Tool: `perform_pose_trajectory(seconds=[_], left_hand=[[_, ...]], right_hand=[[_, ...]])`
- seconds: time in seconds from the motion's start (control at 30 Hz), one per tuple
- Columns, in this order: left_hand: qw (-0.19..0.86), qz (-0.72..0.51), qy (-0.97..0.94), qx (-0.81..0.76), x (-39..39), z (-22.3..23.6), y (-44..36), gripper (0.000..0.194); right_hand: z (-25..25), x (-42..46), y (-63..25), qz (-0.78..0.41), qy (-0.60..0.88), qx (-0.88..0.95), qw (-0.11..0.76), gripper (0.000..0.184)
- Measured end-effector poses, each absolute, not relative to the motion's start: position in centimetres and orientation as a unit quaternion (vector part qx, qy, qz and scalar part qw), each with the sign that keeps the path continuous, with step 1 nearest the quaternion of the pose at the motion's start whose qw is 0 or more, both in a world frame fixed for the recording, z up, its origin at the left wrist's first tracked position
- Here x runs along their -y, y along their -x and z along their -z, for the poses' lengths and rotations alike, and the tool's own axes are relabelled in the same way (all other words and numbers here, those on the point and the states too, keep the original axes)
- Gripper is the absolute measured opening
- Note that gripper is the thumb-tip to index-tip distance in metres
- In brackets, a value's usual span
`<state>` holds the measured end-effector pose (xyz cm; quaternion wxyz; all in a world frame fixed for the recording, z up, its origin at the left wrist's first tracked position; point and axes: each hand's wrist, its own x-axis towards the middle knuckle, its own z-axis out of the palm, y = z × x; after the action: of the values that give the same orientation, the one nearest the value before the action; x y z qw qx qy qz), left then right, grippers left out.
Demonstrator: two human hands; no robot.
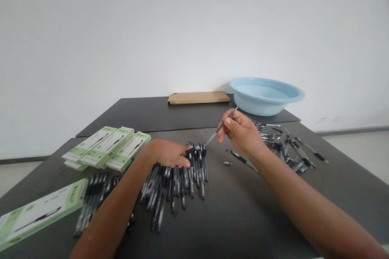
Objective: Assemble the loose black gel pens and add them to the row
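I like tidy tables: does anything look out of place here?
Yes: a silvery piece lies loose on the table, right of the pen pile. Pen parts farther right lie at jumbled angles, unlike that neater pile.

Head camera, close above table point(231, 218), facing forward and down, wall point(182, 28) beyond.

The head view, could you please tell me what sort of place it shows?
Probably an indoor workroom: a dark table, many loose pens and several green-and-white boxes suggest it.
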<state>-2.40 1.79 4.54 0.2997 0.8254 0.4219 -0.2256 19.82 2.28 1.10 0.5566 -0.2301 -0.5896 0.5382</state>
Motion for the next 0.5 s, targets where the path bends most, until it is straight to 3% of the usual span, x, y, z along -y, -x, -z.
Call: perform_pose_trajectory(seconds=[0.5], left_hand=[[0.241,0.212,-0.860,-0.396,-1.94,-4.40,2.73,0.050]], right_hand=[[-0.33,-2.41,-19.47,-0.535,0.213,0.598,0.557,0.019]])
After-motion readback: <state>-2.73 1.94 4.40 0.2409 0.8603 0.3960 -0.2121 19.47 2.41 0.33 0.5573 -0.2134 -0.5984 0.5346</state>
